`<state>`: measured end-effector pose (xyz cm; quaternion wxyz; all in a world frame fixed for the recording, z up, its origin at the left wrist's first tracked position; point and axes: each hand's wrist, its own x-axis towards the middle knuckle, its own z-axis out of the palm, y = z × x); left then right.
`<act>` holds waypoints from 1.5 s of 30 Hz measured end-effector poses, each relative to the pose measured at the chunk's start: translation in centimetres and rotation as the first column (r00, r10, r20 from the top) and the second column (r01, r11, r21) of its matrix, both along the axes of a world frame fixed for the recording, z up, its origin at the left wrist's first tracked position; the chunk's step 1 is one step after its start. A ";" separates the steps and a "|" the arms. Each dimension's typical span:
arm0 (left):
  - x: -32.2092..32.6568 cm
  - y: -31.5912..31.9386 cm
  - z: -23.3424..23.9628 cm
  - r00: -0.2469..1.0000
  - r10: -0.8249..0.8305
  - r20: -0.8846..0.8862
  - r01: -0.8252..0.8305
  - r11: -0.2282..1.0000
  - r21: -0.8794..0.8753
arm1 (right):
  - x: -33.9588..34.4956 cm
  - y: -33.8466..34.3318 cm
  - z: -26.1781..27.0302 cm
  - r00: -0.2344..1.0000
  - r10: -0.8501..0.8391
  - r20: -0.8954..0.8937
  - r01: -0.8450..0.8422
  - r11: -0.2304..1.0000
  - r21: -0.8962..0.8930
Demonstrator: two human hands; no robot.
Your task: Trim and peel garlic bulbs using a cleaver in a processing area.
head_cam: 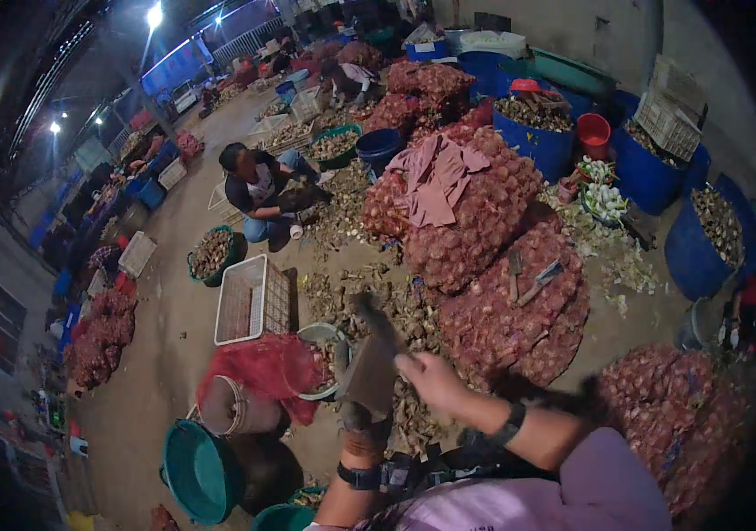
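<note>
My right hand grips a dark, blade-like tool, blurred and angled up to the left. My left hand, in a dark glove, rests at the near end of a flat brown block; its fingers are too dim to tell whether it grips the block. Brown trimmings cover the floor around both hands. Left of the block stands a round tub with bulbs inside, partly under a red mesh net.
Red mesh sacks of garlic bulbs are piled to the right, with a hatchet-like tool on one. A white plastic crate, a bucket and a green basin stand left. Farther off, a co-worker squats.
</note>
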<state>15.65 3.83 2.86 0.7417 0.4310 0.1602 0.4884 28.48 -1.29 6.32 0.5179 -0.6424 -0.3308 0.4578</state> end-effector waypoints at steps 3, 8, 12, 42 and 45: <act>0.6 0.0 0.2 0.998 0.062 -0.017 -0.063 0.997 -0.044 | 0.1 0.0 -0.2 0.970 0.230 0.075 -0.233 0.972 0.028; 0.6 0.1 -0.5 0.998 0.046 0.032 -0.043 0.995 -0.088 | 0.3 -0.5 0.3 0.998 0.014 -0.065 -0.008 0.995 0.095; 0.1 -0.2 -0.7 0.656 0.428 -0.622 -0.092 0.863 0.497 | 0.4 -0.6 0.1 0.905 0.374 0.204 -0.382 0.924 0.000; 2.4 1.2 -3.1 0.994 0.043 -0.100 -0.053 0.993 -0.101 | 3.7 -2.1 -3.9 0.967 0.203 -0.152 -0.220 0.970 -0.105; 2.8 1.3 -2.4 0.986 0.106 -0.127 -0.111 0.993 -0.031 | 3.7 -2.2 -5.1 0.959 0.283 -0.019 -0.283 0.957 -0.054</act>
